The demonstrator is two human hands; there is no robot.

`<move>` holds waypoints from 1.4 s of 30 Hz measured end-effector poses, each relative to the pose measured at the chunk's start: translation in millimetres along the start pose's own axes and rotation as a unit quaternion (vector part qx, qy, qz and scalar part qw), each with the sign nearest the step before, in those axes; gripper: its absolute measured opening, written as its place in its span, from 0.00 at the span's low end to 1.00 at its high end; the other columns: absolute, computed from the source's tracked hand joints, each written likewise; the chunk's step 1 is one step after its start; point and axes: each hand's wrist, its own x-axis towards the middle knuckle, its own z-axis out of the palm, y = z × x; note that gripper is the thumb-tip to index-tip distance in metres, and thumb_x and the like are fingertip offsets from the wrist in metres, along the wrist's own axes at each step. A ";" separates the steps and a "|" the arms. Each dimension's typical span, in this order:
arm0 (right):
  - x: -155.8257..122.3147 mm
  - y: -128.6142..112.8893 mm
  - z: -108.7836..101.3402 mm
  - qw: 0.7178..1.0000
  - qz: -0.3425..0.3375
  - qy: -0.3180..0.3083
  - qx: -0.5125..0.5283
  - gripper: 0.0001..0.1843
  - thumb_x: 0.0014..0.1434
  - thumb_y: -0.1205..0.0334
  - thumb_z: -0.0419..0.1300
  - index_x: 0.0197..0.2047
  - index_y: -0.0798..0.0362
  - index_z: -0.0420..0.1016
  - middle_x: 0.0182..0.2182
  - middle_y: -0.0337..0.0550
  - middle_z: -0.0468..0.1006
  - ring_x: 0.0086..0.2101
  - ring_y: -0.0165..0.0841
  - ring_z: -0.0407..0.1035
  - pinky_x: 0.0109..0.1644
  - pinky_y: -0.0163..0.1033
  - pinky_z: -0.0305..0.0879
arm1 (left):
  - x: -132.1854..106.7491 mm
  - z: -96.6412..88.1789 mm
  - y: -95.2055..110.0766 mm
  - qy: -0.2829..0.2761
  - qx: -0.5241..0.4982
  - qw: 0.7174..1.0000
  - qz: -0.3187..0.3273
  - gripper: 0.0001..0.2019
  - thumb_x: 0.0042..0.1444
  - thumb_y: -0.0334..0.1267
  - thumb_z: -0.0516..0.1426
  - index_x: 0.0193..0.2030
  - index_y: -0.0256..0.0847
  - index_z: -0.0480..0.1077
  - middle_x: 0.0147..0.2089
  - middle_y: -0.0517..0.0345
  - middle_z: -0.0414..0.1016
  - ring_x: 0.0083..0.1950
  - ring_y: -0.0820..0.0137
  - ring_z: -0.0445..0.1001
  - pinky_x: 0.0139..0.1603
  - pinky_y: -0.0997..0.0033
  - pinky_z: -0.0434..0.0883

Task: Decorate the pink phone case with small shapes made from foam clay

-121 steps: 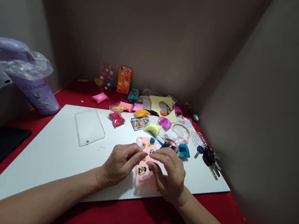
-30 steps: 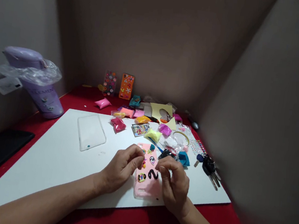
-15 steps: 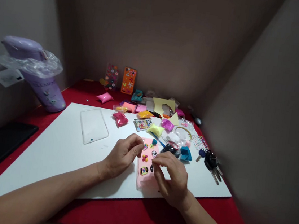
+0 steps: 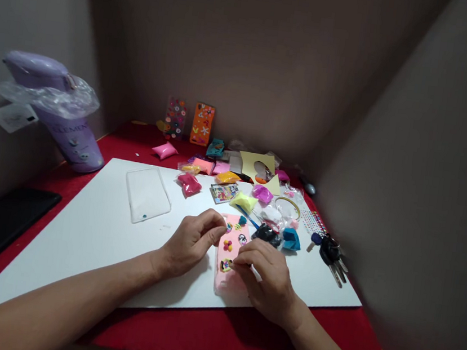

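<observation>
A pink phone case (image 4: 226, 281) lies on the white board (image 4: 92, 248), decorated with small clay shapes. Among them are a red and yellow flower (image 4: 228, 245), a teal piece (image 4: 242, 220) and a black and white round piece (image 4: 242, 238). Beside the case's upper left edge, my left hand (image 4: 193, 241) has thumb and forefinger pinched together; whatever is between them is hidden. Over the case's right side is my right hand (image 4: 267, 276), its fingertips pinched near the lower yellow and dark ornament (image 4: 226, 265). Anything in that pinch is too small to make out.
A clear phone case (image 4: 148, 196) lies left on the board. Bagged clay, such as a red packet (image 4: 188, 184) and a yellow packet (image 4: 244, 202), sits behind the hands. Keys (image 4: 331, 255) lie at right. A purple container (image 4: 74, 138) stands far left; an orange case (image 4: 202, 124) leans behind.
My right hand has moved slightly left and down, its fingertips now at the lower ornament. My left hand has stayed about where it was. The view has shifted slightly.
</observation>
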 end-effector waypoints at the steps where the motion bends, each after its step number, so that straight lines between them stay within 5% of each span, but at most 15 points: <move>1: 0.0 -0.1 -0.4 1.000 -0.001 -0.009 -0.005 0.04 0.59 0.70 0.54 0.34 0.53 0.68 0.29 0.44 0.73 0.31 0.33 0.66 0.34 0.40 0.62 | -0.3 -0.2 -0.2 0.000 0.002 1.000 0.002 0.06 0.60 0.35 0.51 0.33 0.37 0.65 0.25 0.63 0.67 0.24 0.78 0.64 0.25 0.77 0.64; 42: -2.5 6.4 2.8 0.997 0.005 -0.076 -0.030 0.06 0.60 0.70 0.52 0.36 0.53 0.70 0.33 0.45 0.73 0.35 0.35 0.65 0.38 0.42 0.61 | -1.1 -1.1 -4.6 -0.006 0.025 1.000 0.016 0.07 0.61 0.35 0.51 0.33 0.38 0.66 0.26 0.63 0.67 0.27 0.77 0.66 0.30 0.76 0.67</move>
